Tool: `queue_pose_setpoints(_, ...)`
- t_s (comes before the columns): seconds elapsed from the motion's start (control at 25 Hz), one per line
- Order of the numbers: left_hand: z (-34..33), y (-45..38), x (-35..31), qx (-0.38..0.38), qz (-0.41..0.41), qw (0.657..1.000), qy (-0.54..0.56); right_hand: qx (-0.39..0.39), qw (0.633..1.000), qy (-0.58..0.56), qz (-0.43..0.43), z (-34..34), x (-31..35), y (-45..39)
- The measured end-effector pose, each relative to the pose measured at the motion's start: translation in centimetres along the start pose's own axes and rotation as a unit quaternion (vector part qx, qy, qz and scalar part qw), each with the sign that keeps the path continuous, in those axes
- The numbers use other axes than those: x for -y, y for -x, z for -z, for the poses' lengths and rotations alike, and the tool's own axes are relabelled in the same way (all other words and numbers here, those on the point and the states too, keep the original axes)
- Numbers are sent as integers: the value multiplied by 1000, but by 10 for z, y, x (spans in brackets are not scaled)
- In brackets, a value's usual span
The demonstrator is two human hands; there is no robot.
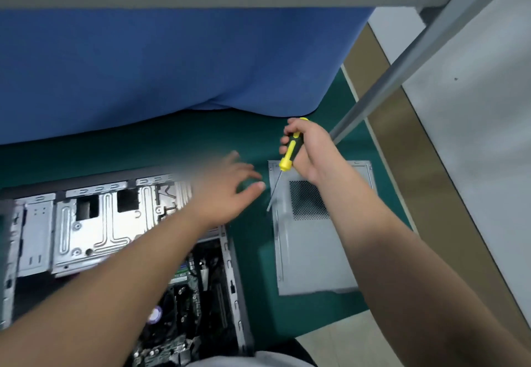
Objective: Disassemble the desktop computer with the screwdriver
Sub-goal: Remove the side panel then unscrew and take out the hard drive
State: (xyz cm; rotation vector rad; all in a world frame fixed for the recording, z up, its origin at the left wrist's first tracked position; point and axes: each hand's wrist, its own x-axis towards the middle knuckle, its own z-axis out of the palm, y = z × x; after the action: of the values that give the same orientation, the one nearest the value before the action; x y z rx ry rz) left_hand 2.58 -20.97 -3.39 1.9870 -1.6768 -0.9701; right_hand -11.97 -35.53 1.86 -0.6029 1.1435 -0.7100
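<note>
Above the side panel [313,251], right hand [309,151] grips the screwdriver [288,154] — left hand [227,191] spread beside it.

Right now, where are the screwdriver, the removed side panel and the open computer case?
screwdriver [290,151]: head view, yellow-black handle.
side panel [310,254]: head view, bare grey face below the vent.
computer case [86,231]: head view, silver drive cage.

The open grey metal computer case [120,240] lies on the green mat surface [253,251]. To the right of the case, apart from it, the flat grey side panel with a perforated vent [313,254] lies on the same surface. Behind the case hangs the blue cloth [172,61]. The left hand [227,191] is over the far right corner of the case. The right hand [309,148] holds the yellow and black screwdriver [288,154] over the far end of the panel.
</note>
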Motion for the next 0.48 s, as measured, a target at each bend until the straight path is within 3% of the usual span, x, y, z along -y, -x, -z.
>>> queue_pose_setpoints(0.12, -22, 48, -25, -30, -4, 971, 236, 31, 997, -61, 25, -25, -4, 41)
queue_pose_setpoints(0.2, -29, 70, -25, -84, 15, 956, 281, 36, 997, -26, 61, -38, -13, 63)
queue_pose_setpoints(0.28, -26, 84, -16, -120, 11, 961, 249, 14, 980, 159, 117, -41, -29, 80)
queue_pose_setpoints(0.36, -21, 96, -3, -134, -6, 974, 183, -4, 940, 307, 149, -41, -46, 97)
queue_pose_setpoints(0.48, -17, 107, 16, -135, -42, 985, 96, 26, 941, 308, 140, -36, -61, 112)
